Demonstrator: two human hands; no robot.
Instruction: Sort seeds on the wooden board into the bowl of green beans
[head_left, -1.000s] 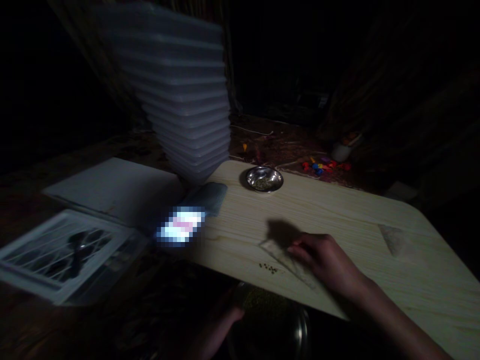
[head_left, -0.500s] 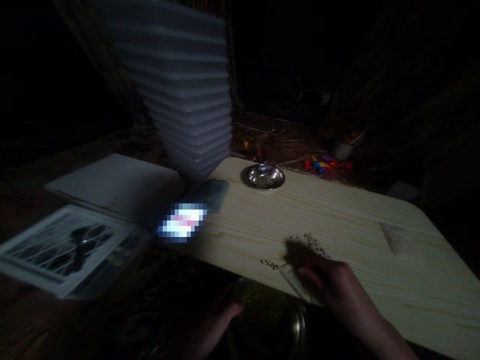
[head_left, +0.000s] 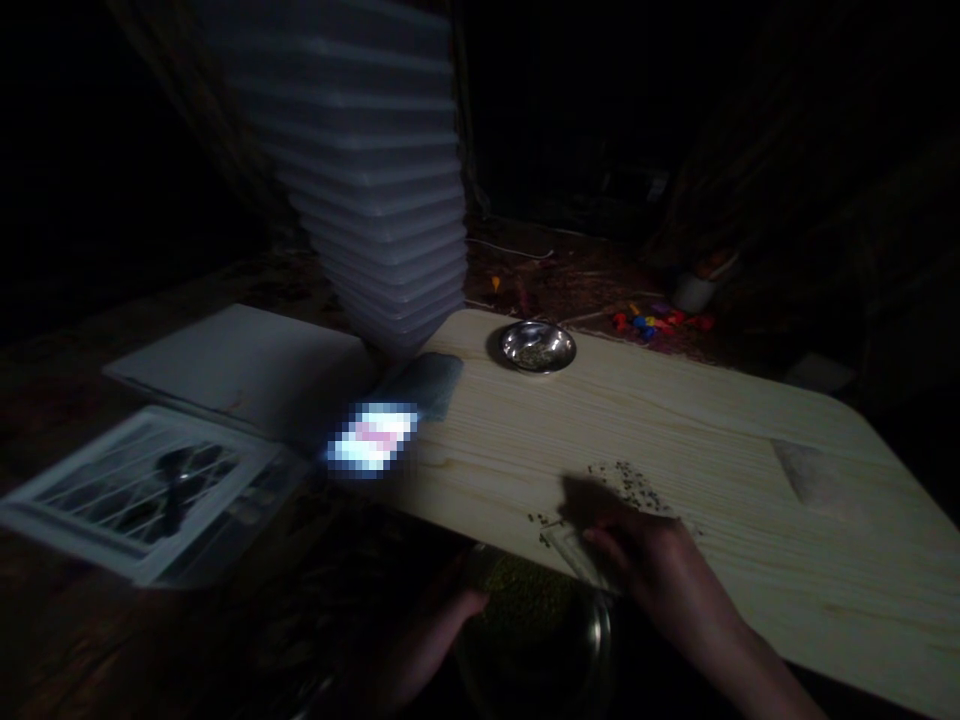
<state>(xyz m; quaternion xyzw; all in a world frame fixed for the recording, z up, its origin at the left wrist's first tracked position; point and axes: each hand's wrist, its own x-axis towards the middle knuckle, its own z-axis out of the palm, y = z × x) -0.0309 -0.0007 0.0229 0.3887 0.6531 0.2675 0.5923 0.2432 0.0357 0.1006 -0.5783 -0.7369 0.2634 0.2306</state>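
Below the near table edge, a shiny metal bowl (head_left: 601,632) holds many small green grains (head_left: 529,600). My left hand (head_left: 439,640) grips its left side, thumb at the rim; the other fingers are hidden in the dark. My right hand (head_left: 660,560) rests low over the table edge, its fingers closed on a flat, pale, see-through rectangular piece (head_left: 570,550) that lies against the tabletop. Dark loose grains (head_left: 636,485) are scattered just beyond my right hand, with a few more left of the piece. Shadow hides part of the fingers.
On the wooden table (head_left: 712,430) stands a small metal bowl (head_left: 538,350) with some grains inside. A lit, blurred screen (head_left: 373,438) and a grey cloth (head_left: 439,385) lie leftward. A tall stack of clear plastic tubs (head_left: 382,200) rises behind. A white basket (head_left: 142,500) sits far left.
My right hand and the flat piece have shifted slightly left along the table edge. More loose grains show beyond the hand. My left hand stays at the bowl; the view has shifted a little.
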